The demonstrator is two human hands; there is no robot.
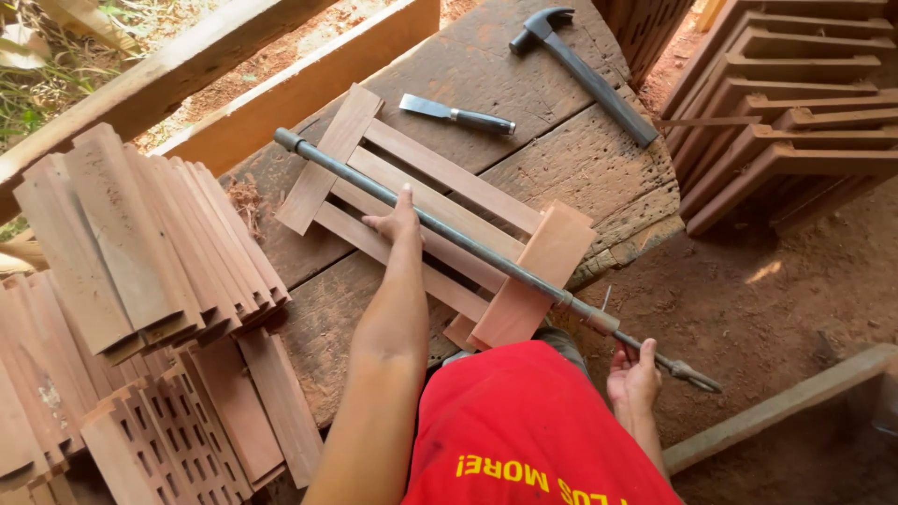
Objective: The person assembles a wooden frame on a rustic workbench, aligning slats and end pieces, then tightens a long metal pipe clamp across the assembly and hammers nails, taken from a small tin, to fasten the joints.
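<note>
Left hand (397,222) presses flat, fingers open, on the slatted frame (426,210); right hand (634,377) grasps the bar clamp (486,251) (near its screw end).

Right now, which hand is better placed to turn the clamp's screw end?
Right, most likely. The right hand sits at the handle end of the long bar clamp, off the bench edge. The left hand lies flat on the wooden slat frame mid-bar, steadying it, far from that end.

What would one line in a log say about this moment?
left hand: pressing slat frame | right hand: gripping bar clamp end | bench: hammer, chisel
</note>
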